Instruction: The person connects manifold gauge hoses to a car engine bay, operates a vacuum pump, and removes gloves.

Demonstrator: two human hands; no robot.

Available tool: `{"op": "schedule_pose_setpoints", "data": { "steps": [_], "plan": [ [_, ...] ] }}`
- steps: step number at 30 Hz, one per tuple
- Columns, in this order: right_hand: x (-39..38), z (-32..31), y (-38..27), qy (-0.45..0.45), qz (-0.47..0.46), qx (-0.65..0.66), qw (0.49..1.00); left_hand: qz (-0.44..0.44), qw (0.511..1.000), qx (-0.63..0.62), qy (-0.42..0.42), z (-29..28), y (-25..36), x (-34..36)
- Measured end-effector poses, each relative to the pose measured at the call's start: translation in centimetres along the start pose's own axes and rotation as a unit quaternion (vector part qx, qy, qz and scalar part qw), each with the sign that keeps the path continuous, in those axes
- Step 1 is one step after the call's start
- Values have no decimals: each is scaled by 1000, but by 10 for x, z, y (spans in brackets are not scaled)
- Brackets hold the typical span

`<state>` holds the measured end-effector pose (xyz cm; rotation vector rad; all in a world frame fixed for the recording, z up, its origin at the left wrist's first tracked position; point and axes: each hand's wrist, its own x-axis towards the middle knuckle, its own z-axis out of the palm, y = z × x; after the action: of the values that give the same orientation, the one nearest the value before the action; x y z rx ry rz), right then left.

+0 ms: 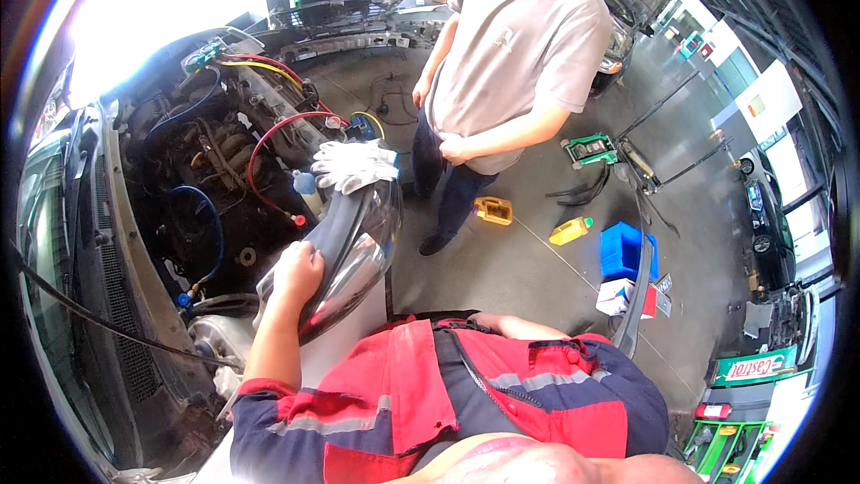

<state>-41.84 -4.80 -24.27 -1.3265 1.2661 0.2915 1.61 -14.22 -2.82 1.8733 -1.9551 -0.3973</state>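
Observation:
My left hand (298,271) is curled over the rear edge of a car headlight (365,255) with a clear lens, at the front corner of an open engine bay. Its fingers look closed against the housing. White-grey work gloves (352,167) lie on top of the headlight's far end. My right forearm (524,327) crosses at my waist; the fingers of that hand are hidden by my red and navy jacket (421,385). Beyond the left hand, a red hose (255,166) and a blue hose (218,229) run over the engine bay (202,161).
A person (520,63) in a grey T-shirt stands just past the headlight. On the floor are yellow jugs (571,230), a blue bin (624,251), a small box (618,297) and a green floor jack (589,151). A green tool rack (730,448) stands at lower right.

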Motion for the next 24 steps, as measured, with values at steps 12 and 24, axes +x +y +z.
{"op": "schedule_pose_setpoints", "data": {
  "steps": [12, 24],
  "plan": [
    [-1, 2, 3, -89, 64, 139, 984, 3, 1000, -16, 7, 0, 2, -3],
    [9, -3, 3, -78, 32, 75, 994, -25, 994, -85, 70, 10, -7, 8]
  ]
}}
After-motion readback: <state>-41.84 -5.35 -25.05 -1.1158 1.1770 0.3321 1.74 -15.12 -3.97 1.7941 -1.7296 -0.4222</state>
